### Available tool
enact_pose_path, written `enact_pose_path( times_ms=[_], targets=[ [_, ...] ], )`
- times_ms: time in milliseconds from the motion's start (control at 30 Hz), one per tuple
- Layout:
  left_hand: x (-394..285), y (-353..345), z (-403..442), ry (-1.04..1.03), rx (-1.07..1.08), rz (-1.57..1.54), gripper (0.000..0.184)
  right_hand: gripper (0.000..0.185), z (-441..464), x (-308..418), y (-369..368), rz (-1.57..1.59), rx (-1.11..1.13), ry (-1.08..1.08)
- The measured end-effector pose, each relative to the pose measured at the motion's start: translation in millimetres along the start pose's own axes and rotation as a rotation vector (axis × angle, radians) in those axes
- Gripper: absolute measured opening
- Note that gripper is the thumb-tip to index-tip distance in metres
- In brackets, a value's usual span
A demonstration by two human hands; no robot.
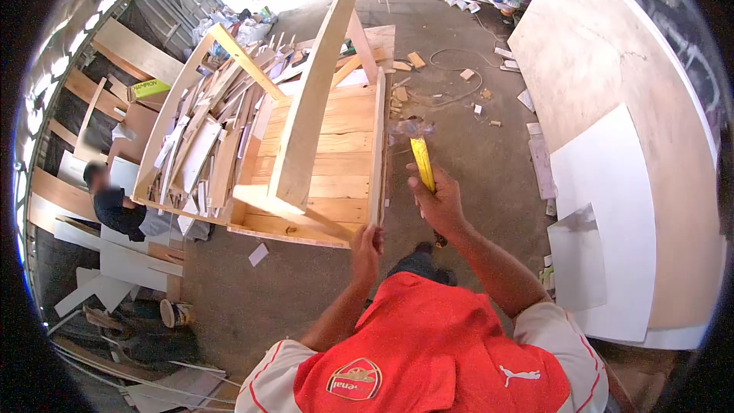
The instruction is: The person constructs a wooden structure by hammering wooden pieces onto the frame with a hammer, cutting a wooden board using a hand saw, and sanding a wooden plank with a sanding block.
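Note:
My right hand [440, 200] is wrapped round the yellow handle of a hammer [421, 163], raised beside the wooden structure. The hammer's head is smeared by motion; the handle's dark lower end shows below the hand. My left hand [368, 242] is closed at the near right corner of a low wooden frame, against the end of its edge strip [378, 157]. What its fingers pinch, if anything, is too small to make out. Inside the frame lie slatted planks [329, 164]. A long pale board [310, 99] stands tilted across the frame.
Scrap wood [206, 149] is heaped on the structure's left half. A person [118, 203] sits at the left by stacked boards. Large plywood [589, 53] and white sheets [604, 160] lean at right. A cable [466, 69] and offcuts lie on the floor. A bucket [176, 313] is lower left.

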State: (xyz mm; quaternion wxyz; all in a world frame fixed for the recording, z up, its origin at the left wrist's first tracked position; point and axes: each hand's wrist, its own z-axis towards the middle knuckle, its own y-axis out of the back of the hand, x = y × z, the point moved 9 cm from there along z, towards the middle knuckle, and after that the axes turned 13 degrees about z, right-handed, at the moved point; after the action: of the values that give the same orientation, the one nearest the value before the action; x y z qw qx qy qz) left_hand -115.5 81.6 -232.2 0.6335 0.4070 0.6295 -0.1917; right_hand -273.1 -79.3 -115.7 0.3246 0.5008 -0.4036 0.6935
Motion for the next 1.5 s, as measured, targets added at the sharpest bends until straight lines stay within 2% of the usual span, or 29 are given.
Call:
enact_pose_path(
  times_ms=[100,300,400,500,567,600,667,767,800,900,933,1067,1167,1200,1267,1367,1400,1500],
  targets=[
    [-13.5,-46.4,53.2,0.001,0.048,-0.306,0.027,0.028,29.3,-9.5,9.7,-0.016,0.034,0.035],
    [-95.8,-101.2,154.6,-0.143,0.035,-0.48,0.03,0.026,113.3,-25.3,16.9,-0.084,0.112,0.097],
    [-126.3,-115.1,195.6,-0.169,-0.01,-0.503,0.031,0.024,169.4,-35.8,15.1,-0.069,0.193,0.132],
    [-144.4,-131.1,232.0,-0.184,-0.004,-0.565,0.029,0.024,213.7,-40.9,20.1,-0.097,0.272,0.038],
    [-157.6,-138.3,254.2,-0.195,0.026,-0.511,0.03,0.028,247.3,-43.7,24.2,-0.17,0.291,0.013],
    [-164.5,-142.3,262.7,-0.196,0.04,-0.482,0.03,0.027,263.2,-45.9,26.8,-0.097,0.28,0.037],
    [-180.2,-141.1,281.4,-0.213,-0.024,-0.418,0.026,0.026,288.6,-56.7,30.8,0.059,0.254,0.068],
    [-203.8,-133.5,308.2,-0.275,-0.167,-0.317,0.022,0.022,330.8,-49.5,40.4,0.024,0.248,0.047],
    [-212.9,-129.6,315.8,-0.324,-0.208,-0.273,0.022,0.023,345.1,-40.5,42.3,0.012,0.224,0.141],
    [-247.2,-120.6,330.3,-0.379,-0.313,-0.067,0.019,0.014,389.6,-35.6,39.7,0.114,0.206,0.135],
    [-263.3,-117.3,333.8,-0.379,-0.346,0.016,0.018,0.015,409.9,-49.4,38.6,0.163,0.187,0.149],
    [-339.1,-114.1,346.6,-0.673,-0.601,0.484,0.016,0.02,479.6,-81.5,34.5,0.164,0.187,-0.005],
    [-399.1,-124.5,365.1,-0.744,-0.772,0.899,0.024,0.018,526.8,-70.1,21.6,0.259,0.23,0.136],
    [-410.9,-126.2,375.8,-0.737,-0.832,0.976,0.026,0.022,536.3,-60.3,17.7,0.279,0.265,0.116],
    [-434.4,-129.6,399.6,-0.717,-0.954,1.135,0.032,0.029,571.1,-88.6,9.4,0.25,0.298,0.137],
    [-451.0,-122.5,441.2,-0.495,-1.061,1.293,0.041,0.037,605.5,-102.9,-6.4,0.284,0.358,0.11],
    [-449.0,-116.2,457.7,-0.39,-1.054,1.357,0.047,0.037,614.8,-108.5,-11.8,0.297,0.379,0.104],
    [-436.7,-100.4,496.1,-0.134,-0.918,1.362,0.047,0.039,634.6,-113.5,-26.2,0.304,0.439,0.108]
  ],
)
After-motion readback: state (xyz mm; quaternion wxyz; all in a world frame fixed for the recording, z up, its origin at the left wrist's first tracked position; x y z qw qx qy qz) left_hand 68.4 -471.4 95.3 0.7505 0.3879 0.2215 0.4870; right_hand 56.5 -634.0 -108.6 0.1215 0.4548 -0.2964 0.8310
